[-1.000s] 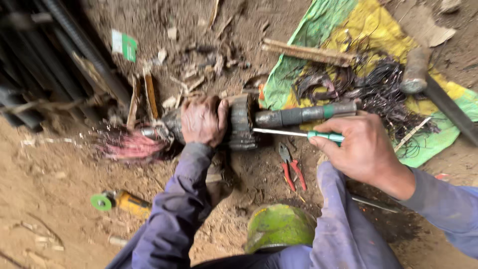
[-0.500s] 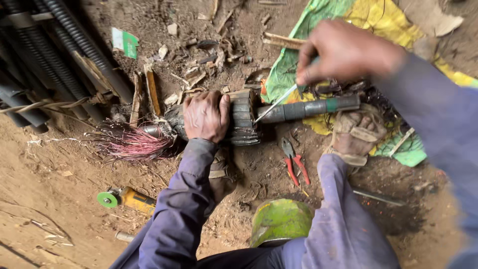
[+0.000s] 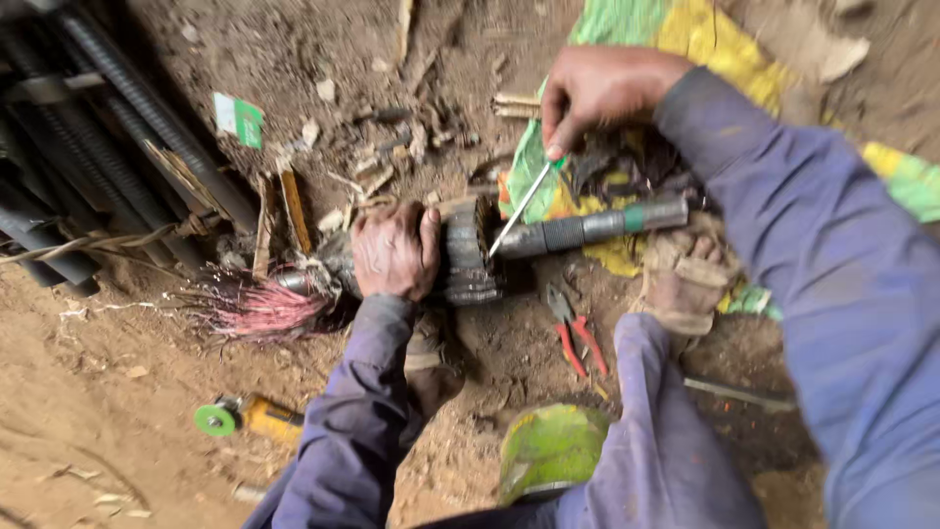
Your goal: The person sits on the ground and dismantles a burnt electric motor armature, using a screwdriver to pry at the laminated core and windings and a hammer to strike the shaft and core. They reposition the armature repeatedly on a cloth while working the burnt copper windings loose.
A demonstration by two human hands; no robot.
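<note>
My left hand [image 3: 394, 253] wrapped tight around the dirty grey ribbed metal motor core [image 3: 468, 253] lying on the brown dirt ground [image 3: 117, 411], pink wires [image 3: 262, 312] sticking out beside it, my right hand [image 3: 599, 90] pinching a thin green-handled screwdriver [image 3: 521, 208], tip touching the core, red-handled pliers [image 3: 576, 333] lying nearby

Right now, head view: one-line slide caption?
Left hand grips a motor armature on dirt; right hand angles a screwdriver toward its shaft, red-handled pliers nearby.

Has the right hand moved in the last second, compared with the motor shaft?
Yes. The right hand has risen from below the shaft to above it, over the green and yellow sack.
</note>
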